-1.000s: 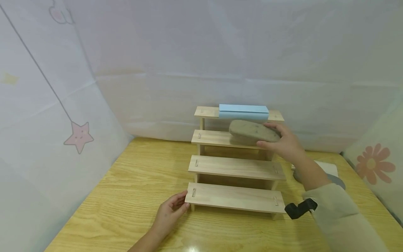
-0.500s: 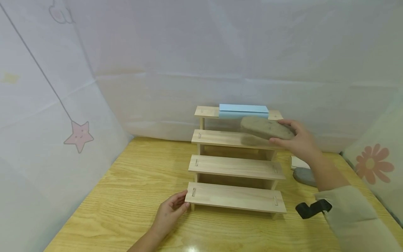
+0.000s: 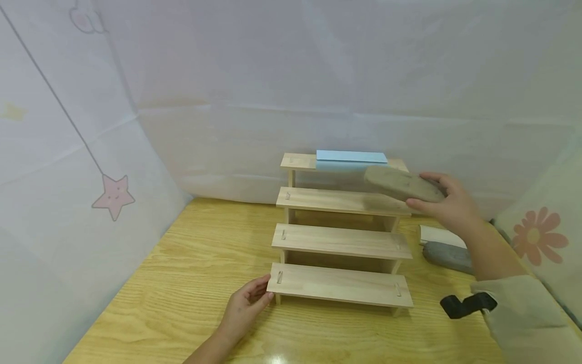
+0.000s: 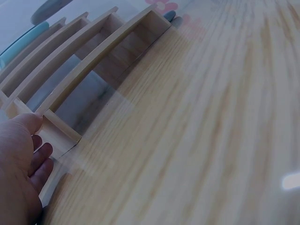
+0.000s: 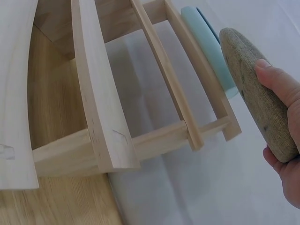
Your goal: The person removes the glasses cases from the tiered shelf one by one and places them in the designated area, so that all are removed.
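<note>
My right hand [image 3: 450, 205] grips one end of an olive-grey, fabric-covered glasses case [image 3: 395, 183], thumb on one side and fingers on the other. The long case is held in the air by the right end of the second-highest step, its far end in front of the top step. In the right wrist view the case [image 5: 255, 93] shows its woven surface. At the front, my left hand [image 3: 243, 308] holds the left end of the lowest step of a wooden stepped rack [image 3: 341, 285]. A light blue glasses case [image 3: 351, 157] lies on the top step.
Right of the rack, a grey oval case [image 3: 447, 256] and a cream case [image 3: 438, 235] lie on the wood-grain table [image 3: 182, 283], partly behind my right forearm. A pale printed cloth [image 3: 254, 76] hangs close behind the rack.
My right hand has moved right with the olive-grey glasses case, from over the second-highest step toward its right end. The left hand and the rack stay put.
</note>
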